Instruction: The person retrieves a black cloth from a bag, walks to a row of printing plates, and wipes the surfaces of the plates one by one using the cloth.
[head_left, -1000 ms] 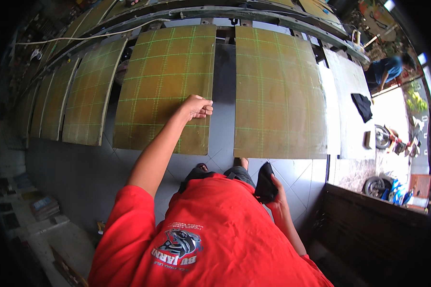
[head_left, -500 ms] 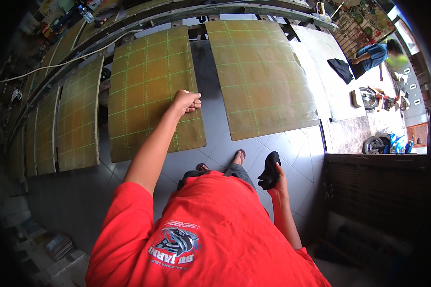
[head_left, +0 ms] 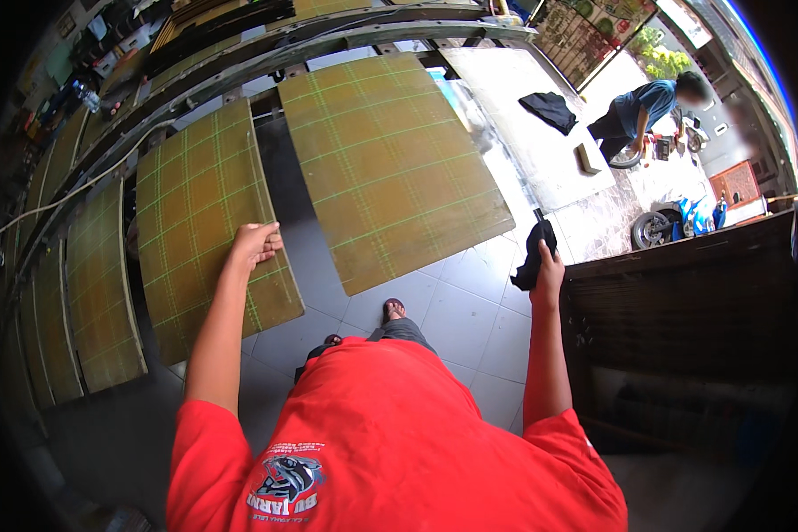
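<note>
My right hand [head_left: 548, 270] is closed round a crumpled black cloth [head_left: 532, 258], held up off the floor to the right of the boards. My left hand [head_left: 258, 243] hovers at the right edge of a brownish-yellow board [head_left: 206, 195] marked with a bright green grid. Its fingers are curled in; whether anything sits inside them is hidden. A second gridded board [head_left: 390, 164] lies to the right, with a dark gap between the two. Neither hand visibly touches that second board.
More gridded boards [head_left: 97, 288] line up at left beside a long rail [head_left: 328, 44]. A pale board [head_left: 514, 115] bears another black cloth [head_left: 548, 112] and a small block [head_left: 589, 160]. At far right a person [head_left: 643, 111] bends near motorbikes [head_left: 652, 229]. A dark wooden partition [head_left: 674, 301] stands near right.
The whole view has swung to the right, so the boards sit further left. My right hand has reached forward with the black cloth. My left hand stays curled by the same board's edge.
</note>
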Demonstrator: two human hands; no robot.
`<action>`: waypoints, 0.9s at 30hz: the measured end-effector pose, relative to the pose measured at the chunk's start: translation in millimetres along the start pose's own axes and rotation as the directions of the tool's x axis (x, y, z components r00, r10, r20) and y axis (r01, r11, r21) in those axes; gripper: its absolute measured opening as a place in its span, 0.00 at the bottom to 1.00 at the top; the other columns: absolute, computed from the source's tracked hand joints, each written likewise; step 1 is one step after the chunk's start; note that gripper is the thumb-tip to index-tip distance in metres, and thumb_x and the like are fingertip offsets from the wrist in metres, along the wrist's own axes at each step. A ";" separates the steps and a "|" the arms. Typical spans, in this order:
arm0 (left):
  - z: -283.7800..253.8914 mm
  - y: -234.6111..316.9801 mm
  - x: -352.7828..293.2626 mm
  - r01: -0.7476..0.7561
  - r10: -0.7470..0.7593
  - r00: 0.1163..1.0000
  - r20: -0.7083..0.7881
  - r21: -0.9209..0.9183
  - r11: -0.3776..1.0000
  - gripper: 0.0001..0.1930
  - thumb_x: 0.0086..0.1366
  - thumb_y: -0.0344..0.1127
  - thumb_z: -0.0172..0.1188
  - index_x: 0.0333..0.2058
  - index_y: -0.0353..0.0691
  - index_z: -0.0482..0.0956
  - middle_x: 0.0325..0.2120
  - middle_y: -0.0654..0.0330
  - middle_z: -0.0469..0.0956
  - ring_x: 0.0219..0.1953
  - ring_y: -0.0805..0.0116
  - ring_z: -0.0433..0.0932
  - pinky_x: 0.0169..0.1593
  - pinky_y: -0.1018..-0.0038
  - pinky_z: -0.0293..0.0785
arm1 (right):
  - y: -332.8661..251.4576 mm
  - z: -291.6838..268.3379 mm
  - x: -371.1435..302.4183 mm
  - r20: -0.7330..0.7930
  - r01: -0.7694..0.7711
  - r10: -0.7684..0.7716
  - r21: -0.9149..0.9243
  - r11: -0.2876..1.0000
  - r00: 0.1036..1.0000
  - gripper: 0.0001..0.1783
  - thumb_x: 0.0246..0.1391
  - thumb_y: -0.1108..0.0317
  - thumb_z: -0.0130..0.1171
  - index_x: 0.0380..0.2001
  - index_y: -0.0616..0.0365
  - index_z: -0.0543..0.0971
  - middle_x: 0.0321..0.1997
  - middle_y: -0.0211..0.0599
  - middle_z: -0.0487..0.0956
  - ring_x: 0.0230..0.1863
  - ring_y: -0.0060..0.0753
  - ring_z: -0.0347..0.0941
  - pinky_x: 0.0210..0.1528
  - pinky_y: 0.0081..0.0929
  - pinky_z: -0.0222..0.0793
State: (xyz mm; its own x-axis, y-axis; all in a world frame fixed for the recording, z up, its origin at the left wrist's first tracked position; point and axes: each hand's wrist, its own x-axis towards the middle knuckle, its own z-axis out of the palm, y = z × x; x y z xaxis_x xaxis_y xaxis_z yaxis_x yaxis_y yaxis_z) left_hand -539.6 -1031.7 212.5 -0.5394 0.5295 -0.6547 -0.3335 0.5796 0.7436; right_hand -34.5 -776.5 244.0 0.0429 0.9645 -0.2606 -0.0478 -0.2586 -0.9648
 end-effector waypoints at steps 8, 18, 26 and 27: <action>5.2 4.0 -5.7 0.043 -0.040 0.993 -0.107 0.030 0.999 0.10 0.64 0.42 0.60 0.31 0.44 0.74 0.22 0.67 0.78 0.25 0.75 0.79 0.29 0.78 0.72 | 70.3 10.9 104.0 0.132 -0.372 0.363 0.557 0.742 0.922 0.26 0.50 0.44 0.65 0.48 0.46 0.78 0.43 0.27 0.81 0.40 0.34 0.77 0.40 0.40 0.75; 14.6 11.4 -14.8 0.084 -0.074 0.975 -0.211 0.039 0.996 0.12 0.62 0.44 0.61 0.33 0.42 0.73 0.22 0.65 0.77 0.24 0.73 0.78 0.28 0.77 0.72 | 65.4 18.2 130.5 0.314 -0.535 0.433 0.510 0.674 0.845 0.24 0.51 0.49 0.65 0.44 0.52 0.74 0.38 0.35 0.77 0.36 0.38 0.75 0.36 0.40 0.74; 16.9 14.8 -14.5 0.103 -0.101 0.970 -0.220 0.002 0.995 0.13 0.63 0.44 0.61 0.36 0.41 0.72 0.23 0.64 0.77 0.24 0.73 0.77 0.28 0.77 0.72 | 70.0 19.8 143.7 0.341 -0.555 0.439 0.484 0.676 0.831 0.23 0.49 0.53 0.68 0.44 0.53 0.74 0.38 0.36 0.77 0.37 0.38 0.76 0.40 0.43 0.74; 15.0 12.8 -14.7 0.097 -0.098 0.972 -0.214 -0.015 0.995 0.13 0.63 0.43 0.61 0.36 0.41 0.72 0.23 0.65 0.77 0.24 0.73 0.77 0.29 0.76 0.73 | 69.7 18.4 144.2 0.351 -0.563 0.442 0.462 0.685 0.826 0.23 0.49 0.54 0.67 0.44 0.53 0.73 0.38 0.36 0.77 0.37 0.38 0.76 0.40 0.44 0.74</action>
State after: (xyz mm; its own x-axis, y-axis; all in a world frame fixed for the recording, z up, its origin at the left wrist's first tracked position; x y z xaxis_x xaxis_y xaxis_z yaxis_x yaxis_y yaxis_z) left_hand -524.4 -1022.8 229.7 -0.6572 0.3250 -0.6800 -0.3957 0.6192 0.6783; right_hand -50.0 -654.5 139.8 -0.3360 0.7009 -0.6292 -0.5184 -0.6953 -0.4977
